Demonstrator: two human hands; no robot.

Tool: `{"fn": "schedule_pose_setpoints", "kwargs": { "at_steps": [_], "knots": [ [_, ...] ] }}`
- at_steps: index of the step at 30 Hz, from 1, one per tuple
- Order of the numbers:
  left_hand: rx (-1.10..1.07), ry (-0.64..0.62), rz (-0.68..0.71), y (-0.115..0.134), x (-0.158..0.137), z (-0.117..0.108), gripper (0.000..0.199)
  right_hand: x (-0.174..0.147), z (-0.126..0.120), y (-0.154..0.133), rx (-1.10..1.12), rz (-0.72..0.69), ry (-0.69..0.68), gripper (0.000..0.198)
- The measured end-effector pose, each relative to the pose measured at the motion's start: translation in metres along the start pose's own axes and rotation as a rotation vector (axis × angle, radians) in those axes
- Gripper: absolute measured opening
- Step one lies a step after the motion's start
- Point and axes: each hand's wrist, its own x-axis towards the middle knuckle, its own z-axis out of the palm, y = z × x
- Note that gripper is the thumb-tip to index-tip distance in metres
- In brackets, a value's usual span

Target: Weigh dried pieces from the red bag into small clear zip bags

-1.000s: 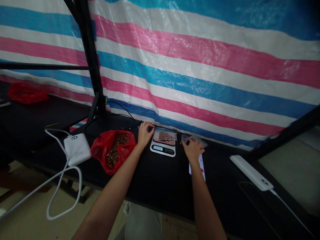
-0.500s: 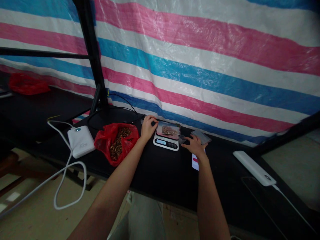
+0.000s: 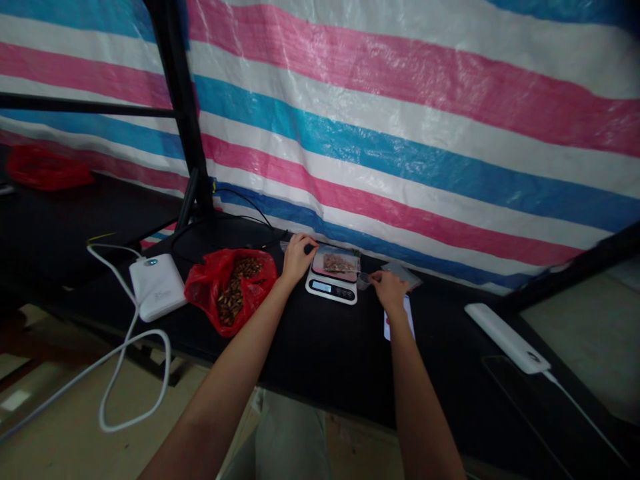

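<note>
On the black table (image 3: pixel 320 347), the left hand (image 3: pixel 297 257) curls at the far-left corner of the white digital scale (image 3: pixel 333 281), hiding what it grips, while the right hand (image 3: pixel 389 291) pinches a small clear cup (image 3: pixel 363 281) just beside it, blurred.

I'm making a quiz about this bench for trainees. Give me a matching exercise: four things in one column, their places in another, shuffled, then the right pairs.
Things:
1. red bag
2. kitchen scale
3. white power bank
4. long white bar

Places:
A. between the two hands
B. far right of the table
C. just left of the left hand
D. left end, with a looping white cable

Pairs: 1-C, 2-A, 3-D, 4-B
</note>
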Motion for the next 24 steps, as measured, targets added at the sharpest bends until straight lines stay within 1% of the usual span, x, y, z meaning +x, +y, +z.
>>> {"fn": "schedule_pose_setpoints", "kwargs": {
  "at_steps": [3, 6, 8, 9, 11, 13, 16, 19, 21, 24],
  "knots": [
    [0.0, -0.056, 0.009, 0.002, 0.0, 0.0, 0.005, 0.001, -0.007, 0.0, 0.071, 0.036, 0.058, 0.015],
    [0.006, -0.143, 0.013, 0.003, -0.002, 0.003, 0.007, 0.004, -0.018, -0.009, 0.252, 0.074, 0.109, 0.022],
    [0.015, -0.204, 0.034, 0.004, -0.004, 0.005, 0.017, 0.006, -0.023, -0.019, 0.33, 0.056, 0.08, 0.025],
    [0.026, -0.236, 0.047, 0.004, -0.006, 0.007, 0.023, 0.006, -0.025, -0.025, 0.328, 0.041, 0.053, 0.025],
    [0.06, -0.298, 0.074, 0.003, -0.009, 0.01, 0.035, 0.007, -0.026, -0.035, 0.265, 0.032, 0.019, 0.023],
    [0.091, -0.353, 0.1, 0.003, -0.011, 0.011, 0.042, 0.008, -0.025, -0.039, 0.219, 0.049, 0.017, 0.022],
    [0.118, -0.402, 0.128, 0.004, -0.012, 0.012, 0.042, 0.011, -0.021, -0.036, 0.293, 0.102, 0.004, 0.024],
    [0.125, -0.414, 0.121, 0.004, -0.012, 0.011, 0.039, 0.017, -0.014, -0.029, 0.408, 0.131, -0.009, 0.026],
    [0.11, -0.414, 0.12, 0.004, -0.011, 0.011, 0.038, 0.023, -0.008, -0.028, 0.456, 0.082, -0.027, 0.026],
    [0.084, -0.422, 0.111, 0.003, -0.011, 0.011, 0.036, 0.033, -0.001, -0.031, 0.525, -0.033, -0.069, 0.025]
  ]
}}
